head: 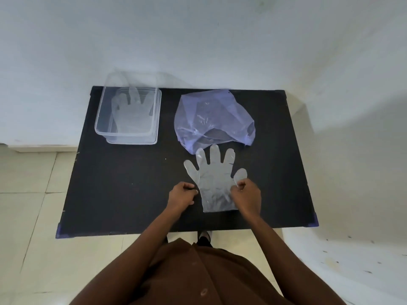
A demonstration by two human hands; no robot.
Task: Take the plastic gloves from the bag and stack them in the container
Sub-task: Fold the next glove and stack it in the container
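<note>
A clear plastic glove (214,182) lies flat on the black table (123,183), fingers pointing away from me. My left hand (181,195) pinches its left edge near the cuff. My right hand (246,195) pinches its right edge beside the thumb. Just beyond the glove lies a crumpled purple plastic bag (211,115) with its mouth toward me. A clear rectangular container (100,119) stands at the table's far left corner, with at least one clear glove (132,111) lying flat inside it.
The table stands against a white wall (220,40). Pale floor tiles (28,205) surround it on the left and right. My brown garment (187,278) fills the bottom of the view, and a foot (204,235) shows under the table's near edge.
</note>
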